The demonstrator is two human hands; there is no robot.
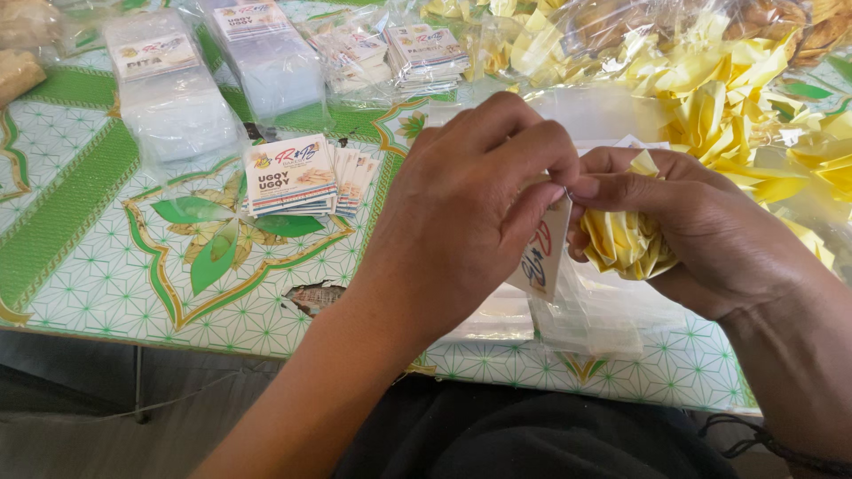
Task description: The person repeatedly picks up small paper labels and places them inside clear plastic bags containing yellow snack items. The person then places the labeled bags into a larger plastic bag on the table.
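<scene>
A small white printed paper label card (541,253) hangs between both hands near the table's near edge — long axis roughly upright, lower end tilted down and to the left. The left hand (475,208) pinches its top edge. The right hand (701,235) is closed around a crinkled bundle of glossy yellow folded wrappers (621,241) — over thin clear plastic bags (586,315) on the green-patterned tablecloth (98,257).

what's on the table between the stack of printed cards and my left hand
Nothing but bare tablecloth, green-patterned with a small tear. The head view shows it between the stack of printed cards and the left hand, which pinches a small label card.
</scene>
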